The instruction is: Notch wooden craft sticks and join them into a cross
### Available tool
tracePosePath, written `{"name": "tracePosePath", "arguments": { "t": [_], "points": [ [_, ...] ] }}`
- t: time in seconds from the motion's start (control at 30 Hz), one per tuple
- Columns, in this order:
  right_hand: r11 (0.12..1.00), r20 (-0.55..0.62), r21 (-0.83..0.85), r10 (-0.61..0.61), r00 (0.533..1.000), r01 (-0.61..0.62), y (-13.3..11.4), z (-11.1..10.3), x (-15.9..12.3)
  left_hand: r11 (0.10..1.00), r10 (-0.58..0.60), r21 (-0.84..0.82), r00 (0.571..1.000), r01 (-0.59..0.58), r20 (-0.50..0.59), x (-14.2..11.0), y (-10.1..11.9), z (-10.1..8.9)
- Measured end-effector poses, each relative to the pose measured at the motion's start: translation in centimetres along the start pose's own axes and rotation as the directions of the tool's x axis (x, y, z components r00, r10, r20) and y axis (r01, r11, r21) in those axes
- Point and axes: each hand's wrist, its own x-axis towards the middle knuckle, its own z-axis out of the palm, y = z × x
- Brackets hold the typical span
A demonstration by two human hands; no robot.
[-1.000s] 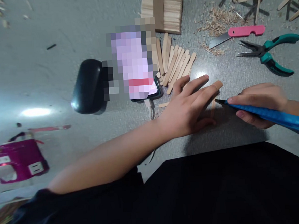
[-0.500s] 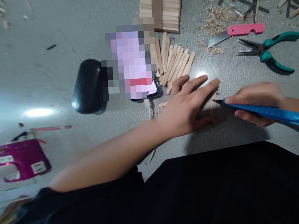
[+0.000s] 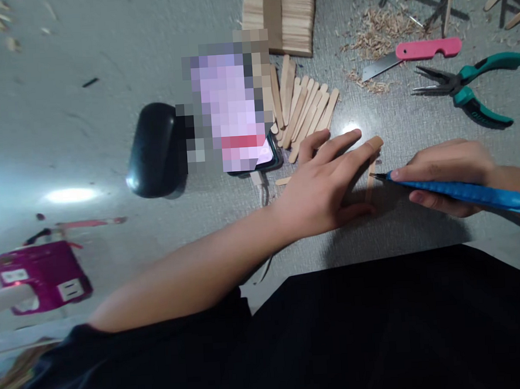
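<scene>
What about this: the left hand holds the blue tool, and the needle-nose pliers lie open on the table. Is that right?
Not quite: the head view shows the right hand holding the blue tool. The needle-nose pliers do lie open on the table.

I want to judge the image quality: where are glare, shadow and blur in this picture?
Head view: glare streaks the tabletop left of the black rounded object, with a smaller spot beyond the left hand; shadow darkens the tabletop between it and the right hand; pixel blocks hide most of the phone, and the purple socket block looks blurred.
</scene>
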Motion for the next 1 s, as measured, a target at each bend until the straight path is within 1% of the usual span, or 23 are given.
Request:
{"name": "tracePosePath", "arguments": {
  "t": [0.13, 0.3, 0.4, 0.53, 0.7, 0.83, 1.0],
  "points": [
    [0.998, -0.010, 0.063, -0.022, 1.000, 0.023, 0.3, 0.0, 0.1, 0.999, 0.028, 0.021, 1.000, -0.028, 0.005, -0.1, -0.1, 0.1],
    [0.998, -0.031, 0.051, -0.039, 0.999, 0.040, 0.5, 0.2, 0.2, 0.998, 0.041, 0.050, 0.999, -0.041, 0.004, -0.1, -0.1, 0.1],
    [0.995, -0.077, 0.067, -0.066, 0.995, 0.071, 0.8, 0.4, 0.3, 0.998, 0.024, 0.056, 1.000, -0.024, 0.006, -0.2, 0.0, 0.0],
    [0.990, -0.127, 0.075, -0.109, 0.986, 0.119, 1.2, 0.8, 0.3, 0.998, 0.022, 0.053, 1.000, -0.021, -0.018, -0.1, 0.1, -0.2],
    [0.987, -0.127, 0.100, -0.117, 0.985, 0.130, 1.2, 0.6, 0.5, 0.998, -0.004, 0.060, 1.000, 0.004, 0.006, -0.1, 0.3, -0.3],
    [0.988, -0.072, 0.088, -0.122, 0.990, 0.128, 1.0, 0.1, 0.6, 0.997, -0.008, 0.072, 1.000, 0.007, 0.015, -0.2, 0.3, -0.3],
    [0.988, -0.089, 0.058, -0.139, 0.986, 0.144, 0.7, -0.1, 0.9, 0.997, 0.000, 0.071, 1.000, -0.001, 0.010, -0.3, 0.3, -0.3]
  ]
}}
